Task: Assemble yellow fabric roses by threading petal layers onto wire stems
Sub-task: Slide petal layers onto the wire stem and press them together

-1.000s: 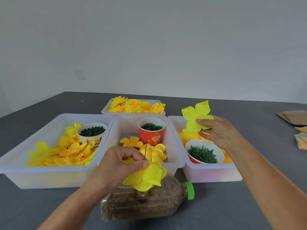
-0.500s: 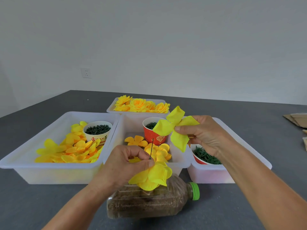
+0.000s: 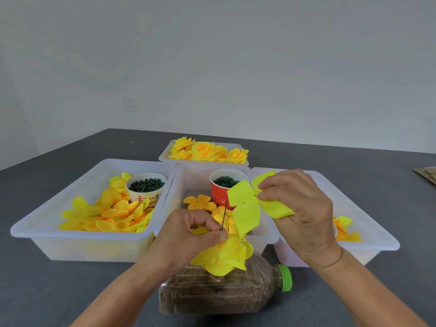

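Item: 1 petal layer (image 3: 245, 206), pinched in right hand (image 3: 299, 208), just beside wire stem (image 3: 224, 214); left hand (image 3: 191, 234) pinches stem above partial rose (image 3: 224, 256). Risk: floppy fabric (centre hole small) missing the wire tip.

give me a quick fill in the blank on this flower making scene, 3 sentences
1. The bottle lying on the table has a ____ cap.
2. The right hand holds a loose yellow ____ layer.
3. The finished roses sit in the ____ tray.

Missing words: green; petal; farthest
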Action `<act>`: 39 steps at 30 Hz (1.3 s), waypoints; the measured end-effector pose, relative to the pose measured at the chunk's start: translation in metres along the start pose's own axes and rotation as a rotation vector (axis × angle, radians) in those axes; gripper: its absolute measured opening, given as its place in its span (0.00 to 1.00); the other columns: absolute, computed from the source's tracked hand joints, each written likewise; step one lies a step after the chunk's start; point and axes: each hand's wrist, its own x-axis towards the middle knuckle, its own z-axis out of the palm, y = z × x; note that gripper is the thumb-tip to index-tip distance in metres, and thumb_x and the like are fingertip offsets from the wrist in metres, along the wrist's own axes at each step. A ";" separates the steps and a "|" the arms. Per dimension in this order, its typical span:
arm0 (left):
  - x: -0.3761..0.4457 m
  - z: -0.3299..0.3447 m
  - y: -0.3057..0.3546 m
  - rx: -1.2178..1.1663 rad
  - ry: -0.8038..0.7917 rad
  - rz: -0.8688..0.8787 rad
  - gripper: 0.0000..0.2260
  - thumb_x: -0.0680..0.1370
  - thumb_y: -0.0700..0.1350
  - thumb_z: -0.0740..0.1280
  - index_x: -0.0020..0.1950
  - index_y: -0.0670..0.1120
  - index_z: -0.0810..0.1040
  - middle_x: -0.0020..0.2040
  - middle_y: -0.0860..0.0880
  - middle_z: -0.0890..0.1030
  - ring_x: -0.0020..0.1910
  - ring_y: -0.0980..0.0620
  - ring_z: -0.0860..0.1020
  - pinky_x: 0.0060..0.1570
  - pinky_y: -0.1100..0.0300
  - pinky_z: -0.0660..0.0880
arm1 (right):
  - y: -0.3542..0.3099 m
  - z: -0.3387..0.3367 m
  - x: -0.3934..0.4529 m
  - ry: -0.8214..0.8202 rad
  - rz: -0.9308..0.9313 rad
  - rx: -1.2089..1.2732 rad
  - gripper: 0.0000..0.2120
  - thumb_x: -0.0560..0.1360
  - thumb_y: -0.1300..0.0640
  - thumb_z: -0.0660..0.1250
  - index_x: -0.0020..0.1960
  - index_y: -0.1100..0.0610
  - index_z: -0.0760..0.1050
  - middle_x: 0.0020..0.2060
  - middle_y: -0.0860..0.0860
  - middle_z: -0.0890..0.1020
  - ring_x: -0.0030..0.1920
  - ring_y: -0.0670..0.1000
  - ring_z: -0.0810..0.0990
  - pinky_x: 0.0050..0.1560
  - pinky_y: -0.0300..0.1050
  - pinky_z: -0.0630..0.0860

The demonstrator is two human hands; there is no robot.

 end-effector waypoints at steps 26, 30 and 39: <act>0.001 0.002 0.001 -0.014 0.031 -0.042 0.03 0.69 0.40 0.74 0.35 0.45 0.83 0.39 0.45 0.84 0.41 0.50 0.79 0.48 0.49 0.76 | -0.009 0.002 0.050 -0.461 1.470 1.106 0.10 0.58 0.65 0.71 0.39 0.62 0.77 0.29 0.55 0.81 0.26 0.49 0.80 0.30 0.43 0.80; 0.001 0.003 0.000 -0.055 0.050 -0.057 0.05 0.69 0.39 0.74 0.41 0.38 0.83 0.42 0.38 0.83 0.47 0.36 0.80 0.52 0.38 0.75 | -0.013 0.011 0.047 -0.533 1.440 1.035 0.25 0.57 0.65 0.71 0.54 0.67 0.78 0.49 0.62 0.82 0.48 0.59 0.82 0.53 0.56 0.78; 0.002 0.004 0.001 -0.034 0.075 -0.092 0.10 0.69 0.39 0.75 0.47 0.36 0.82 0.44 0.41 0.84 0.47 0.40 0.81 0.50 0.40 0.76 | -0.018 0.020 0.044 -0.590 1.428 1.029 0.22 0.56 0.66 0.72 0.50 0.64 0.79 0.43 0.59 0.84 0.37 0.54 0.84 0.34 0.46 0.82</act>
